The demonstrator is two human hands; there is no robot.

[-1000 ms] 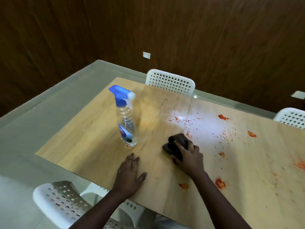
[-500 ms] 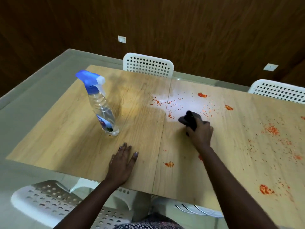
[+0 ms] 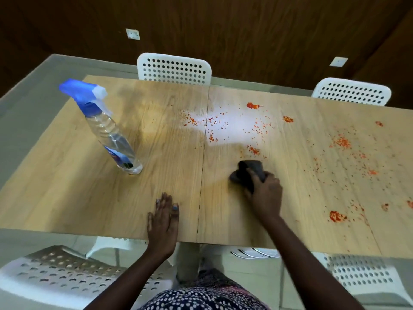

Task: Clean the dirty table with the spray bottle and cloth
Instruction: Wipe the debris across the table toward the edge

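Cloth, dark and bunched, lies on the wooden table, gripped by the right hand just below orange-red specks. The left hand rests flat, fingers straight, near the front edge. The spray bottle stands at the left.

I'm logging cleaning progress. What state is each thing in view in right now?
spray bottle: upright on the table, untouched
cloth: bunched, pressed on the table
right hand: grips the cloth
left hand: flat on the table
table: still dirty, red stains right of the cloth
white chairs: pushed against the far edge
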